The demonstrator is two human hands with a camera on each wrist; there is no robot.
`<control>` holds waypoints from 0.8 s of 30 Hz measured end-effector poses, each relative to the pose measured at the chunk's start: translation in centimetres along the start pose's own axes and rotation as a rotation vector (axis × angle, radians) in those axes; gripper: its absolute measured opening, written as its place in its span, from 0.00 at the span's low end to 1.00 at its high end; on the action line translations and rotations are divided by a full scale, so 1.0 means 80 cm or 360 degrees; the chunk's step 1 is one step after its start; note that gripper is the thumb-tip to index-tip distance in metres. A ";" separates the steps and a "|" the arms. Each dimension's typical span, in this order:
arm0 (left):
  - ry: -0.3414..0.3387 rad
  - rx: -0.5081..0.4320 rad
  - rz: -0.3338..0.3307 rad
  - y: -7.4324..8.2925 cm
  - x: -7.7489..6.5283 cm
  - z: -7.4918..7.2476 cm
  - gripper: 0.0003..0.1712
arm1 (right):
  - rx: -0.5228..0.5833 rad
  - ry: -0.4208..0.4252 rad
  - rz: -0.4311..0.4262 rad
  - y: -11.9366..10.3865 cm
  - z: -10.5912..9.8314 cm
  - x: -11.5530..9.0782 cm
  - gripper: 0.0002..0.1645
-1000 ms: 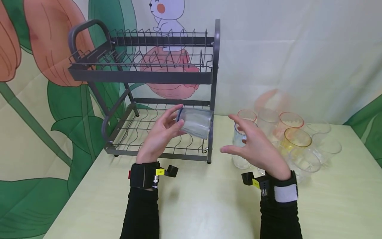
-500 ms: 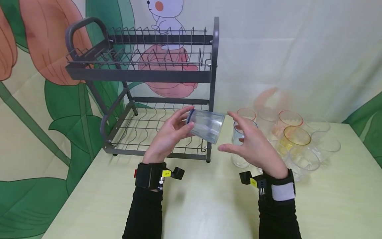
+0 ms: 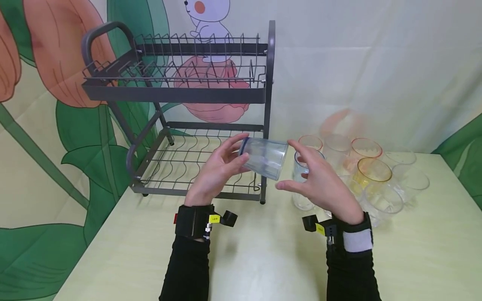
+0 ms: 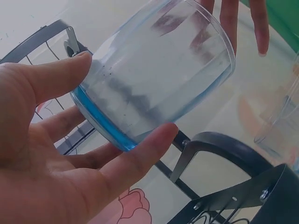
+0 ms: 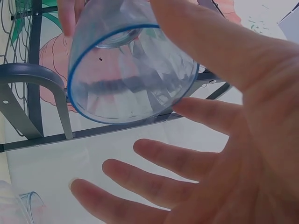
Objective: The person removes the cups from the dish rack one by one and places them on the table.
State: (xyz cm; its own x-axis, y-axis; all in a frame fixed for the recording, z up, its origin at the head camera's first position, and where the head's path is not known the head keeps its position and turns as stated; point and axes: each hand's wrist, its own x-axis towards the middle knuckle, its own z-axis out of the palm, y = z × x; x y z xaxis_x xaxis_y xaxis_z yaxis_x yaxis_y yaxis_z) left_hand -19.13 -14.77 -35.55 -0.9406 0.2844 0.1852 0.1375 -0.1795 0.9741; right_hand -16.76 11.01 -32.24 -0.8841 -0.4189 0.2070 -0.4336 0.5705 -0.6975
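A clear, blue-tinted drinking glass (image 3: 265, 158) lies tilted on its side in the air, before the right post of the rack. My left hand (image 3: 218, 171) grips its thick blue base end (image 4: 103, 122) between thumb and fingers. The mouth, with a blue rim (image 5: 114, 122), faces my right hand (image 3: 324, 182). That hand is spread, thumb and fingers apart, around the rim side; whether a fingertip touches the rim I cannot tell. Behind the right hand stands another blue-rimmed glass (image 3: 300, 170), partly hidden by it.
A dark two-tier dish rack (image 3: 173, 95) stands at left, with wire shelves. Several glasses are grouped at right, among them a yellow one (image 3: 373, 173) and a red-rimmed one (image 3: 366, 147). All this stands on a pale table (image 3: 263, 251), before a printed cloth (image 3: 339, 62).
My left hand has carried the glass rightward, away from the rack's lower tier, up to my right hand. The right hand has stayed nearly still.
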 end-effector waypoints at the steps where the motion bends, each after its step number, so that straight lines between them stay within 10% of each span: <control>1: 0.0004 -0.0020 0.0001 -0.001 0.001 0.002 0.33 | 0.0009 0.0004 0.0000 0.000 -0.001 0.000 0.59; 24: -0.0120 -0.0276 -0.0105 -0.015 0.011 0.043 0.30 | 0.0324 0.0169 -0.0117 0.004 -0.015 -0.011 0.51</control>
State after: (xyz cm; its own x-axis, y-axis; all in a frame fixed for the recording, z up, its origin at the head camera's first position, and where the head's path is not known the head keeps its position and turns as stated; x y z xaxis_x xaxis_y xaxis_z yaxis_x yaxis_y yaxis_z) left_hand -19.04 -11.10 -36.15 -0.9190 0.3696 0.1375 0.0149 -0.3160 0.9486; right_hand -16.29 12.44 -31.78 -0.8695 -0.3710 0.3260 -0.4630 0.3827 -0.7995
